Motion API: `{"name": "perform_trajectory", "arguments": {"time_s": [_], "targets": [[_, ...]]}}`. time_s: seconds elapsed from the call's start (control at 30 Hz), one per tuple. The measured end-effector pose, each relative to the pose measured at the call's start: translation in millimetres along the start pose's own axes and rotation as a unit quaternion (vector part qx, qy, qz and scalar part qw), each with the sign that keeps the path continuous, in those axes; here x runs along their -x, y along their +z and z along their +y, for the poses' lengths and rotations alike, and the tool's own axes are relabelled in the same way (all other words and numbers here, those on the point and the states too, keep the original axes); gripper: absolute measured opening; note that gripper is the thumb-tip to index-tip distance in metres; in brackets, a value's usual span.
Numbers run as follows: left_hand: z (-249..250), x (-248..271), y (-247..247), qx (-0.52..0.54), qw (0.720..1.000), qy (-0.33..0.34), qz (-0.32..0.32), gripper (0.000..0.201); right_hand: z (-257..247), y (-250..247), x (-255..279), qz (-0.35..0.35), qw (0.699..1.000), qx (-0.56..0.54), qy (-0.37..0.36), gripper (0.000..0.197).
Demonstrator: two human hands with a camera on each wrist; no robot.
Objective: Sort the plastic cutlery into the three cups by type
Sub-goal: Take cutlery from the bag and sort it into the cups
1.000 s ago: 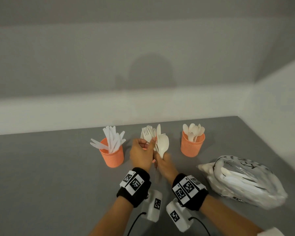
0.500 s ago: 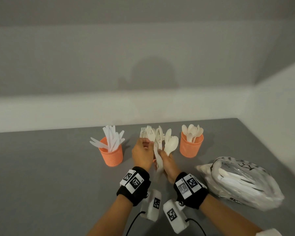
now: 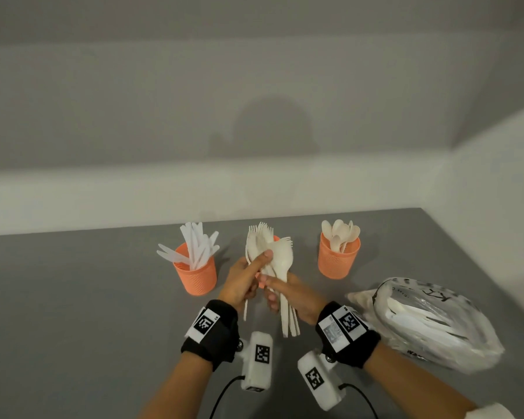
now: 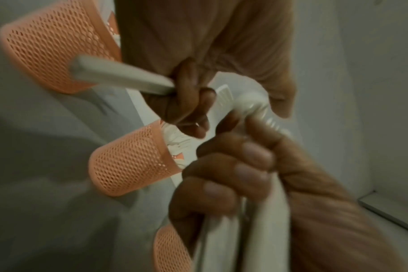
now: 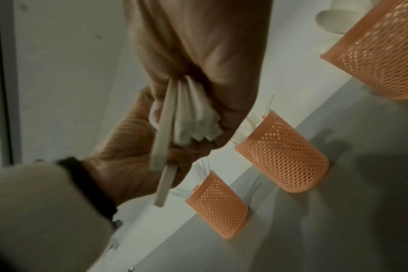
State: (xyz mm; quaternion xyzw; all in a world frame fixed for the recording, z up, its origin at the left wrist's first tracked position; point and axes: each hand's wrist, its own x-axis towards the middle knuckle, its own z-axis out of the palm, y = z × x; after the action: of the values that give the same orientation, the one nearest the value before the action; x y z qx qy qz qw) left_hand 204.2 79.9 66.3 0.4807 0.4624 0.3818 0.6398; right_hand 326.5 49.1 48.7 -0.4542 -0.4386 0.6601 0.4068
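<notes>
Three orange mesh cups stand in a row: the left cup [image 3: 198,278] holds knives, the middle cup [image 3: 276,238] holds forks and is mostly hidden behind my hands, and the right cup [image 3: 339,260] holds spoons. In front of the middle cup my right hand [image 3: 291,294] grips a bundle of white cutlery [image 3: 280,258], spoon and fork heads up, handles [image 5: 193,114] hanging below the fist. My left hand [image 3: 248,276] grips one white handle [image 4: 119,75], with its thumb laid across the bundle's heads. What type that single piece is stays hidden.
A clear plastic bag [image 3: 430,322] with more white cutlery lies at the right on the grey table [image 3: 73,313]. A pale wall runs behind the cups and along the right side.
Both hands have drawn back a little from the middle cup with the bundle. The left thumb now lies across the heads, and one handle sits apart in the left hand.
</notes>
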Motion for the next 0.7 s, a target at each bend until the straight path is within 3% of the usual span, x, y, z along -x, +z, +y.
{"name": "perform_trajectory", "arguments": {"time_s": [0.07, 0.17, 0.23, 0.3, 0.37, 0.43, 0.47, 0.5, 0.6, 0.67, 0.7], "targets": [[2, -1, 1, 0.025, 0.999, -0.002, -0.022, 0.048, 0, 2, 3, -0.062, 0.997, 0.024, 0.032, 0.011], [8, -4, 0, 0.052, 0.997, 0.016, -0.057, 0.056, -5, 1, 6, -0.132, 0.988, 0.02, 0.079, 0.027], [13, -3, 1, 0.027, 0.996, 0.011, -0.078, 0.043, -9, -1, 6, -0.151, 0.981, 0.028, 0.114, 0.034], [18, 0, 9, -0.023, 0.998, 0.003, -0.055, 0.025, -13, -1, 8, -0.149, 0.977, 0.029, 0.147, 0.034], [19, -2, 19, -0.057, 0.998, 0.007, 0.026, 0.019, -14, 0, 8, -0.097, 0.987, 0.023, 0.123, 0.027], [16, -10, 25, -0.053, 0.988, 0.012, 0.148, 0.023, -10, 0, 3, -0.008, 0.997, 0.074, 0.032, 0.008], [15, -13, 27, -0.037, 0.978, 0.009, 0.206, 0.028, -6, -1, -1, 0.042, 0.99, 0.132, -0.008, 0.009], [13, -16, 27, -0.017, 0.97, 0.008, 0.244, 0.033, -1, -1, -4, 0.083, 0.977, 0.194, -0.033, 0.022], [11, -17, 31, -0.004, 0.967, 0.02, 0.254, 0.051, 9, 4, -8, 0.129, 0.935, 0.32, -0.081, 0.054], [11, -15, 38, -0.022, 0.975, 0.028, 0.219, 0.061, 10, 6, -9, 0.146, 0.946, 0.274, -0.091, 0.045], [12, -13, 40, -0.03, 0.98, 0.032, 0.196, 0.063, 7, 7, -10, 0.167, 0.964, 0.19, -0.081, 0.028]]}}
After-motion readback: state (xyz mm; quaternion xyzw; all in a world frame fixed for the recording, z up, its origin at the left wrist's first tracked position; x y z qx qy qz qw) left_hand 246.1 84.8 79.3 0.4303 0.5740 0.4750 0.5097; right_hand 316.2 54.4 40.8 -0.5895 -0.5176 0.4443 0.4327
